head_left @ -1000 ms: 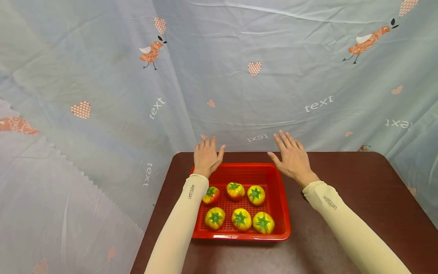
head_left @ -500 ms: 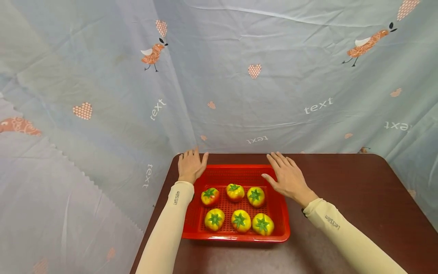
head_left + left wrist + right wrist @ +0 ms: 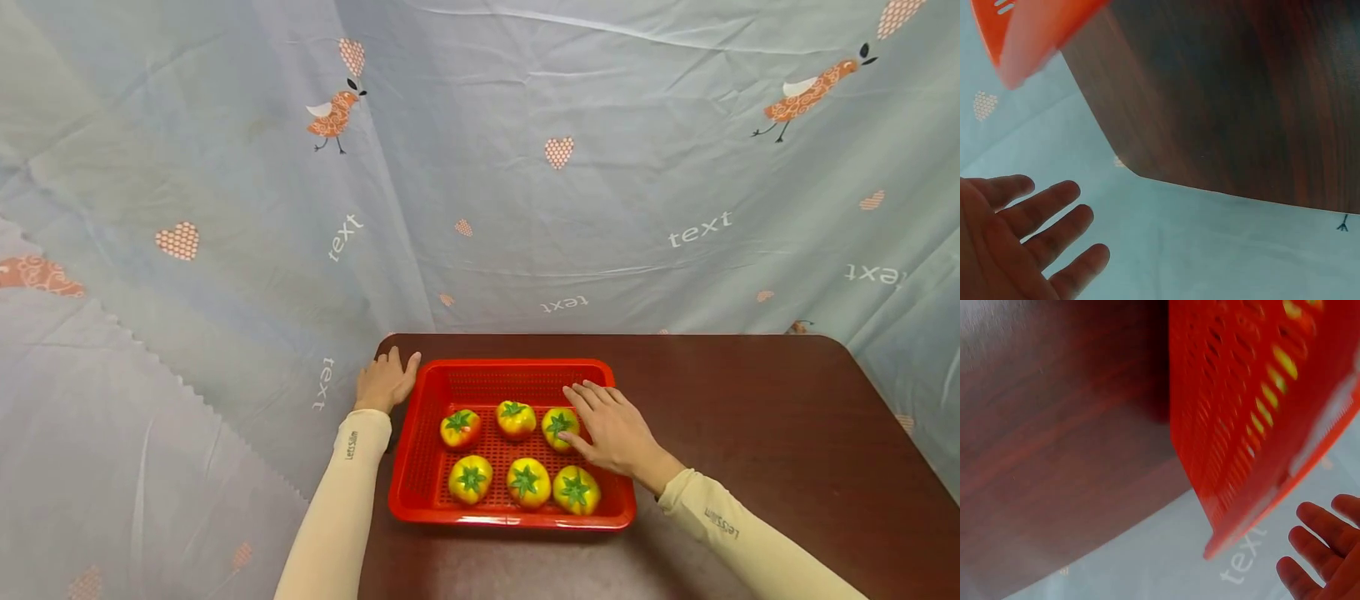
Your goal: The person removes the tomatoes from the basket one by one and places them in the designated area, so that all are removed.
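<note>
A red perforated plastic basket (image 3: 517,520) holds several yellow-red tomatoes with green star-shaped tops, in two rows. My right hand (image 3: 617,429) hovers over the basket's right side, fingers extended, its thumb overlapping the back-right tomato (image 3: 558,421) in the head view. In the right wrist view its fingers (image 3: 1316,544) are spread beside the basket's rim, holding nothing. My left hand (image 3: 384,382) is just left of the basket's back-left corner, near the table's far-left corner. The left wrist view shows its fingers (image 3: 1054,215) spread and nothing held, with the basket's rim (image 3: 1035,44) above them.
The basket stands on a dark brown wooden table (image 3: 750,433) with rounded far corners. Behind and to the left hangs a pale blue-grey cloth (image 3: 480,167) printed with birds, hearts and lettering. Table surface extends to the right and in front of the basket.
My left hand has moved left and down, from over the basket's back-left corner to outside it. My right hand has come down and nearer, over the basket's right side. The basket and tomatoes stay put.
</note>
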A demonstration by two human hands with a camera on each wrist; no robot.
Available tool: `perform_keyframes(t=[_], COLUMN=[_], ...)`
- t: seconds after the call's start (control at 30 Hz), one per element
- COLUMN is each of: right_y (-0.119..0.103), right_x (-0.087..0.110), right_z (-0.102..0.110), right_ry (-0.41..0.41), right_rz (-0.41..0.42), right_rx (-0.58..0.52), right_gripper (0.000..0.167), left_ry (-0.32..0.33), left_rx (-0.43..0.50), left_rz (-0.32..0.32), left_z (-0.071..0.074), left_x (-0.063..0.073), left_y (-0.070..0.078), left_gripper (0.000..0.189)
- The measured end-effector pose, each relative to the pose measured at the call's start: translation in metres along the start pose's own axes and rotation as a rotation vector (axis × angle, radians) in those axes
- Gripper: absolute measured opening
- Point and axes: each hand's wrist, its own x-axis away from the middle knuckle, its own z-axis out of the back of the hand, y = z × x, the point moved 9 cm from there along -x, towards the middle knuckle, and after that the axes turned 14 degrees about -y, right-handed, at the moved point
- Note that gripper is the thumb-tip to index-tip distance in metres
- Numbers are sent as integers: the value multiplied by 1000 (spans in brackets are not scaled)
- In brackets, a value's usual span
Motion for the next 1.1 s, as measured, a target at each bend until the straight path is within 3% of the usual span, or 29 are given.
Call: perform_keyframes(t=[0.47, 0.83, 1.1], right_y=[-13, -18, -21], right_x=[10, 17, 19], right_z=[-31, -44, -43], right_ry=[-112, -156, -123], right_rz=[69, 84, 94], right_rx=[41, 111, 100], right_gripper=[68, 68, 59], left_ry=[-84, -41, -5], left_rx=[-13, 7, 38], left_rz=[-48, -86, -101], left_z=[-31, -45, -51], left_x=[5, 5, 5], left_y=[-9, -5, -3], left_gripper=[74, 76, 78])
